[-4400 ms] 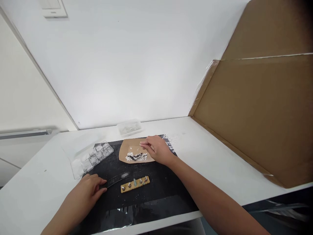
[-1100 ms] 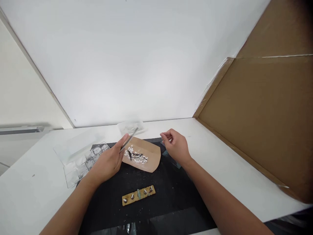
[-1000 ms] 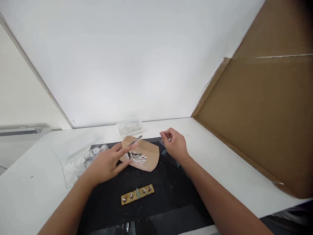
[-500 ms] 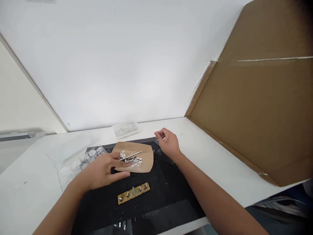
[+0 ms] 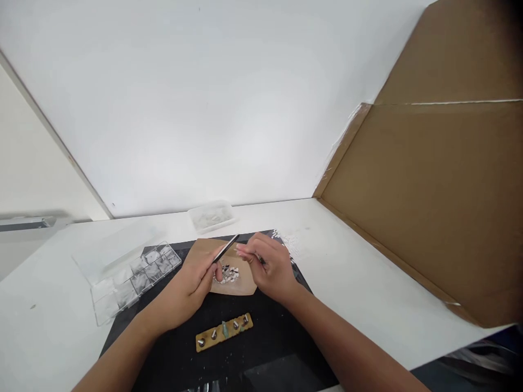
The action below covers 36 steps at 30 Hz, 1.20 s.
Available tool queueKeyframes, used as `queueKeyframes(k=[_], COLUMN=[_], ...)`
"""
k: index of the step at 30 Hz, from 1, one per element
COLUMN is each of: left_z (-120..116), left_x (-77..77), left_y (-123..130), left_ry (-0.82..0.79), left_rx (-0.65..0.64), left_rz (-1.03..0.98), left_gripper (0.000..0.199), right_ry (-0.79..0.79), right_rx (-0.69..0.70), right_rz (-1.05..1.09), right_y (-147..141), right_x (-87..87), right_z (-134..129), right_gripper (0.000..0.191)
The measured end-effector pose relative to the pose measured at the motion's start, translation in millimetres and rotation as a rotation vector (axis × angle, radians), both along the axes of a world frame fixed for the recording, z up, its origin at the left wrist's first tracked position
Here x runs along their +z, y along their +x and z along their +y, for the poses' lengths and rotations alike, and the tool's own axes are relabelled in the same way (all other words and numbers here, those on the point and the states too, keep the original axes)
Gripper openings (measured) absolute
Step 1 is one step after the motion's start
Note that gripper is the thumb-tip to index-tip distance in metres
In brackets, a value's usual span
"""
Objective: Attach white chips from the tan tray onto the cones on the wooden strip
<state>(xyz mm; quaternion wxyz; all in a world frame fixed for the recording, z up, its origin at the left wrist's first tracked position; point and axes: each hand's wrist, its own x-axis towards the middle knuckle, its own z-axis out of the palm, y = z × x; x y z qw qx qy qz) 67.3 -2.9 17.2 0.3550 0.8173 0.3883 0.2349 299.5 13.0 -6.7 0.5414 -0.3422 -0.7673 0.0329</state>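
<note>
Left hand [image 5: 192,286] clamped on a slim dark stick [image 5: 226,249], its long axis slanting away and rightward, tip just short of the right hand [image 5: 269,269]; that hand curled round a small dark piece [image 5: 260,259], detail unclear. Brown tray [image 5: 237,290] lay below both, toward the black mat's [image 5: 278,337] far edge; peg strip [image 5: 218,336] nearer its front edge.

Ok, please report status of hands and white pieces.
Left fingers gripping slim dark tool. Right fingers pinched, hold unclear. White pieces on brown tray, left fingers partly covering.
</note>
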Motion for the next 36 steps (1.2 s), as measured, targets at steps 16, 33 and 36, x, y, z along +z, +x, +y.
queueKeyframes(k=[16, 33, 36], left_z=[-7, -4, -4], left_x=[-7.5, -4.4, -4.1], left_y=[16, 15, 14], left_ry=[-0.003, -0.015, 0.074], left_rx=[0.205, 0.303, 0.283], left_rz=[-0.101, -0.112, -0.126], left_gripper=[0.041, 0.038, 0.037], right_ry=[0.105, 0.051, 0.029], right_rx=[-0.241, -0.227, -0.202], right_rz=[-0.144, -0.198, -0.177], right_y=[-8, -23, -24], right_x=[-7.7, -6.3, -5.0], right_z=[5, 6, 6], right_gripper=[0.023, 0.024, 0.024])
